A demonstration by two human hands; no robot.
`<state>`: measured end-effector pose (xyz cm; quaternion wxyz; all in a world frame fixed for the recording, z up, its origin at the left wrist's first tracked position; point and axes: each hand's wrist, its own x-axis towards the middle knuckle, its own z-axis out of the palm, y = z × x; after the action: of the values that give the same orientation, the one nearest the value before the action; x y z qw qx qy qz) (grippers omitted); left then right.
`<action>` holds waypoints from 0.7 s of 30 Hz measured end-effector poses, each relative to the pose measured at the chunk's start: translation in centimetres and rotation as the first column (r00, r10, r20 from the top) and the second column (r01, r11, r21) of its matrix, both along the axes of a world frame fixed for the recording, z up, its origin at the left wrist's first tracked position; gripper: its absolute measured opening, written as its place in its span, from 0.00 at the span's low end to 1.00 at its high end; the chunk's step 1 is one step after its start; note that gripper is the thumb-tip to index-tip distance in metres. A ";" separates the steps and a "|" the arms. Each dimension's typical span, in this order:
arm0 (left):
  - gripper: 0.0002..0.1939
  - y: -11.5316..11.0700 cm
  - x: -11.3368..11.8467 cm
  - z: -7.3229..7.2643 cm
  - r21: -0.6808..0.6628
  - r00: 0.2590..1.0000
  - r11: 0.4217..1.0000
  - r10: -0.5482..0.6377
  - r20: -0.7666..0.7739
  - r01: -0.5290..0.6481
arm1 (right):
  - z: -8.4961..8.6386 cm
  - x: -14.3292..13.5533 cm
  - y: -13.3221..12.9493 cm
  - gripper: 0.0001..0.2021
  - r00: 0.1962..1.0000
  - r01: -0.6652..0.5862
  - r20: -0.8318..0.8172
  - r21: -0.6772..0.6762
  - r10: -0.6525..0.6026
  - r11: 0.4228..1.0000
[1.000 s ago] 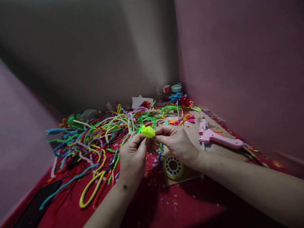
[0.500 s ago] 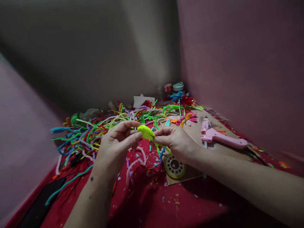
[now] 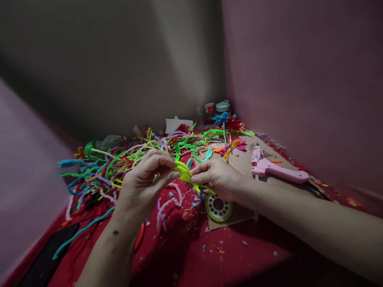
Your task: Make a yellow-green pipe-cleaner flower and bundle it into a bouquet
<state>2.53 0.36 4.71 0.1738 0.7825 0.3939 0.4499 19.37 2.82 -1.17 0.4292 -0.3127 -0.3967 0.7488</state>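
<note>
Between my hands is a bright yellow pipe-cleaner petal [image 3: 183, 171], made of fuzzy loops laid side by side, with tails trailing to the lower right. My left hand [image 3: 149, 171] pinches its left end between thumb and fingers. At the other end, my right hand [image 3: 214, 177] pinches the base where the loops gather. Just below my right hand lies a yellow-rimmed spool [image 3: 219, 207] on a piece of cardboard. A bent pink pipe cleaner [image 3: 167, 203] rests on the red cloth beneath my hands.
A pink glue gun [image 3: 277, 169] lies on cardboard [image 3: 243, 161] at the right. A heap of coloured pipe cleaners [image 3: 119, 161] spreads across the back left. Pipe-cleaner flowers [image 3: 223, 118] stand behind, near a lidded bottle [image 3: 223, 107]. Fuzz scraps dot the red cloth [image 3: 233, 259]; a black flat object [image 3: 44, 255] lies front left.
The yellow petal has turned, and its separate loops now show spread between my fingers. Both hands still grip its ends. The whole view has shifted slightly.
</note>
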 end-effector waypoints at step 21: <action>0.04 0.4 0.3 -0.6 -0.374 0.943 0.927 0.121 0.309 0.004 | -0.3 -0.1 -0.2 0.03 0.991 0.099 0.060 0.226 -0.116 0.969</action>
<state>2.81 0.74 4.14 0.3670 0.6379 0.4607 0.4960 19.28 2.60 -1.43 0.4867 -0.3109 -0.4758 0.6634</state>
